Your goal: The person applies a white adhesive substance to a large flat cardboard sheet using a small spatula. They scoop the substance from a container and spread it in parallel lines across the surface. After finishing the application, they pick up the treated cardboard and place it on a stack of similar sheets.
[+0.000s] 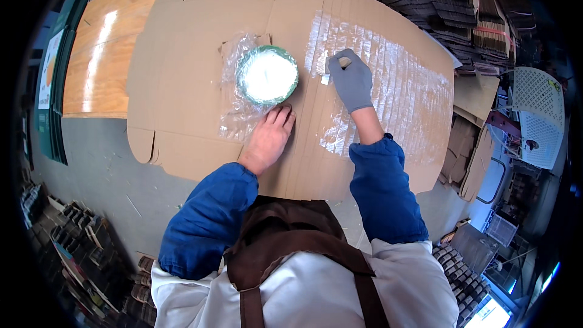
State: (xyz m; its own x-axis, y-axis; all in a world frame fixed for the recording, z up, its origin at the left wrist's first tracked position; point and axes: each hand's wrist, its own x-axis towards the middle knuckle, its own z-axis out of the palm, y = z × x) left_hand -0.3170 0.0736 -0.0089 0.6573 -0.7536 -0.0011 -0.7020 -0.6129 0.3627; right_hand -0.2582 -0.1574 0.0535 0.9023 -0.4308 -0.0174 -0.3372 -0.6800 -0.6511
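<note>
My bare left hand (268, 140) rests on the flattened cardboard sheet (206, 18). Its fingers lie stretched forward, tips at the near edge of a round, shiny white thing with a green rim (267, 76), perhaps a roll of tape. Crumpled clear plastic film (234, 124) lies under and around that round thing. In a grey glove, my right hand (352, 82) is closed over the cardboard's right part, at the left side of a patch of clear tape strips (401, 79). A tan spot shows between its curled fingers; what they grip cannot be made out.
The cardboard lies over a glossy wooden tabletop (109, 42). Stacks of flat dark cardboard (437, 0) stand at the far right. A white perforated basket (537, 115) is on the right, and green panels (57, 79) lean at the left.
</note>
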